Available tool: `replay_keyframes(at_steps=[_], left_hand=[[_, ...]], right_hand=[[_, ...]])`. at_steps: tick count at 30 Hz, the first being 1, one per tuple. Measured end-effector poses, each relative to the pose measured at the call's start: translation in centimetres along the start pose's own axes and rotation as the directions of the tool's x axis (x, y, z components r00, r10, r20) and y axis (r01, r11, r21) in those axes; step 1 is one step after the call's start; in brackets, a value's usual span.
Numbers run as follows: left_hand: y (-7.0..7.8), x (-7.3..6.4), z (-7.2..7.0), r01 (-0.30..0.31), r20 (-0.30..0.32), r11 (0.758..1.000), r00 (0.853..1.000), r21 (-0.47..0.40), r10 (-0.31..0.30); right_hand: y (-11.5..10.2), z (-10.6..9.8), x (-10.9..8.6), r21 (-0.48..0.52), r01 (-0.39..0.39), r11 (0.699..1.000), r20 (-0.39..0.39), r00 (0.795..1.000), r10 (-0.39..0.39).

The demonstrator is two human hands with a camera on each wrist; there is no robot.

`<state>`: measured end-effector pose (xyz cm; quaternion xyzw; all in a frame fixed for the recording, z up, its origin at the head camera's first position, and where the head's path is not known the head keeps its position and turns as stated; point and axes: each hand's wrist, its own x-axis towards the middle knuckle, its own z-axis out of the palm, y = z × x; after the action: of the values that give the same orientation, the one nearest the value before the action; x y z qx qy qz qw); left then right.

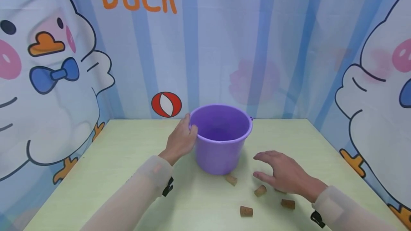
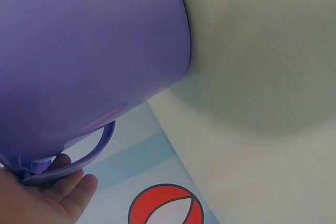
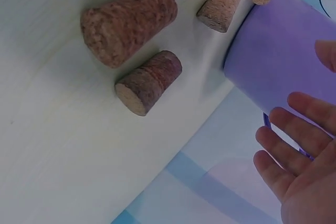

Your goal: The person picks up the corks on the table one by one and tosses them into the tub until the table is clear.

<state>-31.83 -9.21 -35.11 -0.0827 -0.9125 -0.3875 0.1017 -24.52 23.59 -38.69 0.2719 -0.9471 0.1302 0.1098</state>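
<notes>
A purple bucket (image 1: pixel 219 156) stands upright on the table, and its inside shows no contents that I can make out. My left hand (image 1: pixel 182 136) grips the bucket's rim on the left side, thumb over the edge; in the left wrist view its fingers are by the purple handle (image 2: pixel 102 148). To the right of the bucket, my right hand (image 1: pixel 287 172) hovers with fingers extended and holds nothing. Below and around it lie several corks, among them one cork (image 1: pixel 246 211) nearest me, another cork (image 1: pixel 288 204) under the wrist and a cork (image 1: pixel 231 179) by the bucket's base.
The pale table (image 1: pixel 135 159) ends at a striped blue curtain (image 1: pixel 208 45) behind the bucket. Duck-printed cloth (image 1: pixel 57 117) hangs along the left, with similar cloth (image 1: pixel 379 124) along the right.
</notes>
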Motion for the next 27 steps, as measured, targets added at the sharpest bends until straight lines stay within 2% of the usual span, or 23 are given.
replay_keyframes(at_steps=[10, 20, 27], left_hand=[[-0.1, 0.0, 0.1, -0.007, -0.002, 1.000, 1.000, 0.001, 0.007], [-0.1, 0.0, 0.1, 0.003, -0.006, 1.000, 1.000, 0.009, -0.003], [-0.1, 0.0, 0.1, -0.012, -0.007, 1.000, 1.000, 0.011, 0.012]], right_hand=[[0.5, 0.1, -0.4, 0.013, 0.072, 0.997, 0.076, 0.994, -0.073], [0.9, 0.7, -0.4, 0.060, 0.079, 0.995, 0.172, 0.981, -0.088], [0.9, 1.2, -0.3, 0.073, 0.125, 0.990, 0.183, 0.974, -0.136]])
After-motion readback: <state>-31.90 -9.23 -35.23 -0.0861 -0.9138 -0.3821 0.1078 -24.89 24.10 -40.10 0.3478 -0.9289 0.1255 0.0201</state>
